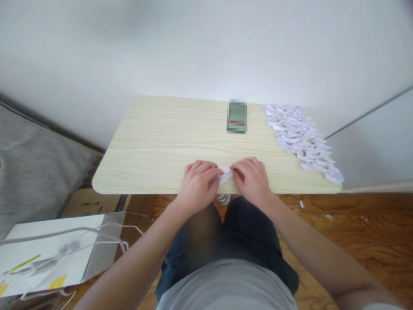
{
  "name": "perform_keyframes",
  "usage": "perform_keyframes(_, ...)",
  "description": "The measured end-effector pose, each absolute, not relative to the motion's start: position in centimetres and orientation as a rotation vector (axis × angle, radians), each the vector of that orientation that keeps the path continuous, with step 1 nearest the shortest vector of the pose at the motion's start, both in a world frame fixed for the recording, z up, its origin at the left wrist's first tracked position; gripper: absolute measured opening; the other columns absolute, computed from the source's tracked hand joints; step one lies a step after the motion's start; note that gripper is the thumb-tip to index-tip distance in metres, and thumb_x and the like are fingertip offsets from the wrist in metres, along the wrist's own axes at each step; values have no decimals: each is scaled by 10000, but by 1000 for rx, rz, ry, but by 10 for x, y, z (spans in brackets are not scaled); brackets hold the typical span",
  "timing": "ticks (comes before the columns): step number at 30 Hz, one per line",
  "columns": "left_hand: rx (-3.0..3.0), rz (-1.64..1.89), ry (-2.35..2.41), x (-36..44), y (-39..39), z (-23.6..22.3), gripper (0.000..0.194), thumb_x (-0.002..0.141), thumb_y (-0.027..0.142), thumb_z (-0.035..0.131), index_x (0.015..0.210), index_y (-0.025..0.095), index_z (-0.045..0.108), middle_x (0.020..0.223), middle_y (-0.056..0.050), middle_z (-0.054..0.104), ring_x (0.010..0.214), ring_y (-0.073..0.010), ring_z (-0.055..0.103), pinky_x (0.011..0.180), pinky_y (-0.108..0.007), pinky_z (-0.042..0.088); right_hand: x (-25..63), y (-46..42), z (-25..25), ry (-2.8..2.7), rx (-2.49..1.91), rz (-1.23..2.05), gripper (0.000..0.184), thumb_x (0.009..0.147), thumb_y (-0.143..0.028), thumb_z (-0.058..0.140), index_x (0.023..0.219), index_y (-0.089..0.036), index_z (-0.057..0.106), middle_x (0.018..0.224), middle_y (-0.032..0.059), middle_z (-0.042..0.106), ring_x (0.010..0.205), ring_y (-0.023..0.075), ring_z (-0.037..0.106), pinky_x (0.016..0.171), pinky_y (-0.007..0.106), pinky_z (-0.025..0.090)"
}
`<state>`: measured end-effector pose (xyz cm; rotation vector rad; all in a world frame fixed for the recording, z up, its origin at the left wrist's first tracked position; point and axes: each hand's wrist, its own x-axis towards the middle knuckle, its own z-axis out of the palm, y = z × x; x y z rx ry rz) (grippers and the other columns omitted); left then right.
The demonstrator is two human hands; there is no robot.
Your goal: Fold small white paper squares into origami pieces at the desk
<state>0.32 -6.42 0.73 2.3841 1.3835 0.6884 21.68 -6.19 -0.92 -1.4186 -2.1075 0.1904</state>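
Observation:
A small white folded paper piece (225, 175) lies at the near edge of the light wooden table (167, 142). My left hand (198, 181) presses on its left side with curled fingers. From the right, my right hand (251, 178) pinches the same piece, fingers closed on it. Both hands rest on the tabletop, nearly touching each other over the paper.
A heap of several small folded white paper pieces (301, 137) covers the table's right side. A blurred dark rectangular object (237, 117) lies near the back. A white paper bag (48, 254) and a cardboard box (87, 203) stand on the floor at left. White wall behind.

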Motion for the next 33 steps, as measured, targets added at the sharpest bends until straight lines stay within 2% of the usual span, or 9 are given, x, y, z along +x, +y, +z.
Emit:
perform_keyframes(5, 2468, 652, 1257, -6, -55, 6, 308, 947, 194, 556, 1191, 287, 721, 1324, -17, 706, 1263, -266, 552, 1087, -473, 371, 219, -58, -8, -2111, -1381, 212, 144, 957, -144, 614, 990, -248, 707, 1025, 38, 754, 1076, 262, 592, 937, 450, 415)
perform_keyframes(12, 2446, 676, 1272, -7, -55, 2, 296, 970, 219, 541, 1158, 308, 752, 1294, -5, 725, 1237, -255, 569, 1077, -459, 372, 207, -83, -5, -2158, -1264, 347, 228, 864, -139, 678, 1035, -278, 735, 1102, 42, 738, 1122, 279, 583, 1001, 476, 441)
perform_keyframes(18, 2428, 697, 1282, -8, -56, 2, 270, 927, 214, 590, 1105, 303, 772, 1247, 1, 738, 1198, -254, 581, 1078, -458, 373, 206, -91, -5, -2163, -1265, 389, 191, 883, -202, 693, 1057, -274, 732, 1111, 43, 741, 1127, 278, 586, 1011, 481, 448)
perform_keyframes(23, 2434, 698, 1238, -12, -60, 3, 246, 912, 219, 606, 1067, 300, 779, 1202, 5, 749, 1192, -254, 584, 1083, -458, 369, 213, -93, -6, -2227, -1185, 423, 271, 826, -173, 723, 1075, -279, 732, 1153, 32, 740, 1129, 272, 597, 1030, 481, 442)
perform_keyframes(29, 2429, 692, 1228, -12, -61, 4, 209, 888, 246, 637, 1028, 297, 783, 1181, -5, 750, 1184, -263, 588, 1076, -469, 371, 215, -95, -12, -2227, -1156, 392, 97, 901, -250, 721, 971, -309, 750, 1111, 6, 763, 1117, 261, 609, 1018, 482, 443)
perform_keyframes(33, 2419, 697, 1233, -12, -61, 3, 203, 879, 251, 641, 1016, 293, 785, 1172, -16, 752, 1184, -268, 589, 1074, -473, 371, 213, -94, -12, -2215, -1189, 409, 74, 932, -265, 700, 970, -305, 751, 1107, 10, 766, 1122, 260, 608, 1021, 479, 444)
